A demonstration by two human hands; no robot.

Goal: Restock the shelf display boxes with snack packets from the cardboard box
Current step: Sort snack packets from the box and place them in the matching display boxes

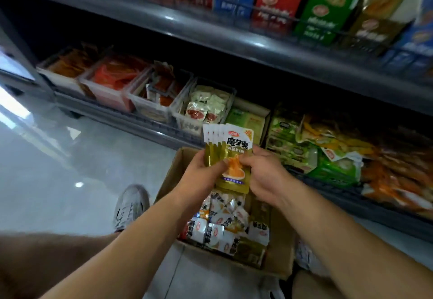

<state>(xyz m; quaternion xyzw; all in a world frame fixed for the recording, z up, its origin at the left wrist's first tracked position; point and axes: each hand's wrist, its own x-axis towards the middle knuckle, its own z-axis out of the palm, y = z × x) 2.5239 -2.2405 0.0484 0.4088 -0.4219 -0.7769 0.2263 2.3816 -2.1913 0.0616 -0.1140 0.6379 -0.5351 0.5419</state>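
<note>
Both hands hold a fanned stack of yellow-green snack packets (230, 151) upright above the cardboard box (278, 249). My left hand (201, 177) grips the stack from the left side, my right hand (264, 174) pinches it from the right. The box stands on the floor between my knees and holds several white and yellow packets (225, 226). Just beyond the stack, on the lowest shelf, sits a yellow-green display box (248, 120), partly hidden by the packets.
Clear plastic bins (203, 102) with red, orange and pale packets line the low shelf to the left. Green and orange display boxes (328, 153) fill it to the right. An upper shelf edge (234, 38) overhangs. My shoe (131, 205) rests on the grey floor left of the box.
</note>
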